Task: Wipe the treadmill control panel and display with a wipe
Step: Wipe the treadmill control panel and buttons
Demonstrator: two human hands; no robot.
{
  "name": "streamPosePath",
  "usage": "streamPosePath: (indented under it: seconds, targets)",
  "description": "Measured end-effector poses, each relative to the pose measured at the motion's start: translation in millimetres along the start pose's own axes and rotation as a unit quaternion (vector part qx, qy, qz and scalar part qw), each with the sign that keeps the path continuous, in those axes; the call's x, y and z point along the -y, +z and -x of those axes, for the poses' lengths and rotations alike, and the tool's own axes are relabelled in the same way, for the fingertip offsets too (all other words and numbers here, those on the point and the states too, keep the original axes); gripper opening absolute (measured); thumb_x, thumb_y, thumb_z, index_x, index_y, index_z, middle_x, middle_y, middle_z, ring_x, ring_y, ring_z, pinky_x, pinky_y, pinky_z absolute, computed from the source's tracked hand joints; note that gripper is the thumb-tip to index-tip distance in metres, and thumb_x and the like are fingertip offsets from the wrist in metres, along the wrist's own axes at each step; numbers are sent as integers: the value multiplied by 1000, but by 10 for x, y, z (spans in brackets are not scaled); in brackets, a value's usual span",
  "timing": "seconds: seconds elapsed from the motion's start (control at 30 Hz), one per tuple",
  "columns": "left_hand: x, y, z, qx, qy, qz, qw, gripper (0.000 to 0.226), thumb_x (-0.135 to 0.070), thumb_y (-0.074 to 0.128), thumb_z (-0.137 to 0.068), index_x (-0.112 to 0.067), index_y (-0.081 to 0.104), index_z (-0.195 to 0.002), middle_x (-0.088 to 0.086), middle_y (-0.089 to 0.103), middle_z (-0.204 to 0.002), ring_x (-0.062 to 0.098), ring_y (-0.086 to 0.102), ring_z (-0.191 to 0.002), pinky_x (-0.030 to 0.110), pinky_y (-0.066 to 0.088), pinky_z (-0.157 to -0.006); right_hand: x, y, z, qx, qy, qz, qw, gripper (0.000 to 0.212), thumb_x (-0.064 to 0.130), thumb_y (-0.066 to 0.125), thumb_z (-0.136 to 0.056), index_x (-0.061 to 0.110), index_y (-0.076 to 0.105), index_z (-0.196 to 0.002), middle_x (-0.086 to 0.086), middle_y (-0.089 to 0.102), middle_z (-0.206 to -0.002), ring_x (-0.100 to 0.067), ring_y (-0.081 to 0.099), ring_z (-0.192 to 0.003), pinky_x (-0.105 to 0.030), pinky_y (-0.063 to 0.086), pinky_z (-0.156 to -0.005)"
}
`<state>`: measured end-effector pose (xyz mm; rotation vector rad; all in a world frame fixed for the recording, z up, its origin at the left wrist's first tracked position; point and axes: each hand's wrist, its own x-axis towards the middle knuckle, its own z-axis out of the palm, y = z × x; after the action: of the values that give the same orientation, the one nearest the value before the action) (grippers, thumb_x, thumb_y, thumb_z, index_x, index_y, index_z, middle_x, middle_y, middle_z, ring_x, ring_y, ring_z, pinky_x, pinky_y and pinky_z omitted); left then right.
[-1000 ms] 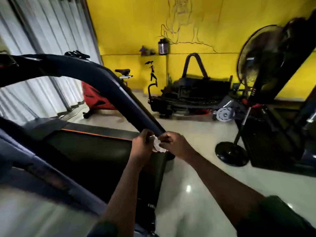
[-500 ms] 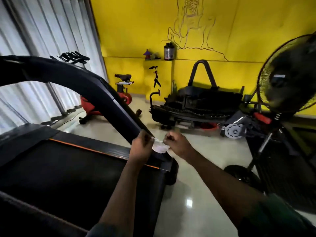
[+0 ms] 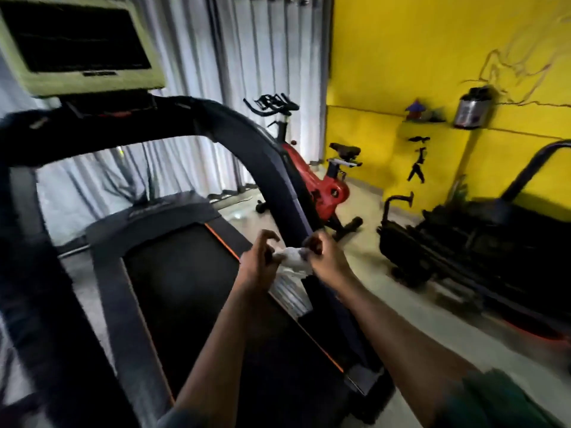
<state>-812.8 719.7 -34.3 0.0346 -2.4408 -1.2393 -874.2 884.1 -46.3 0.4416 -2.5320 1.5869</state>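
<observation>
Since half a second ago my view has swung left, bringing the display (image 3: pixel 77 41) into sight upper left; both hands bunch the white wipe (image 3: pixel 292 257) over the treadmill belt (image 3: pixel 191 288), left hand (image 3: pixel 256 264) loosely curled, right hand (image 3: pixel 324 257) closed on it; red exercise bike (image 3: pixel 321 183) beyond.

Wipe (image 3: pixel 292 257): white, crumpled, soft cloth or paper. Treadmill belt (image 3: pixel 185 291): matt black rubber. Display (image 3: pixel 77 41): dark glossy screen, pale plastic frame. Floor (image 3: pixel 432 329): polished, glossy. Curtains (image 3: pixel 247 72): pleated grey fabric. Wall (image 3: pixel 417 50): matt yellow paint.
</observation>
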Motion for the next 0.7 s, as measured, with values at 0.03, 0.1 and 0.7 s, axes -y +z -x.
streamPosePath:
  seconds: [0.03, 0.1, 0.7]
  targets:
    - [36, -68, -50, -12, 1, -13, 1000, 30, -5, 71, -85, -23, 56, -104, -2, 58, -66, 12, 44, -57, 23, 39, -57, 30, 71, -128, 20, -11, -15, 1000, 17, 6, 75, -85, 12, 64, -97, 2, 68, -89, -10, 62, -81, -16, 45, -68]
    - [138, -247, -134, -27, -15, -25, 999, 35, -3, 74, -79, -30, 58, -95, 5, 66, -76, 18, 56, -65, 28, 47, -64, 98, 288, -395, 62, -33, -32, 997, 15, 1, 74, -82, 11, 67, -90, 2, 70, -83, -6, 64, -78, -11, 47, -66]
    - [1448, -1621, -1685, -180, -140, -70, 971, 9, 1, 61, -93, -3, 64, -101, 10, 56, -105, 16, 58, -91, 15, 44, -74, 1220, 2521, -2572, 322, -7, -74, 944, 9, 10, 62, -93, 4, 69, -91, -6, 68, -87, -11, 61, -84, -32, 47, -82]
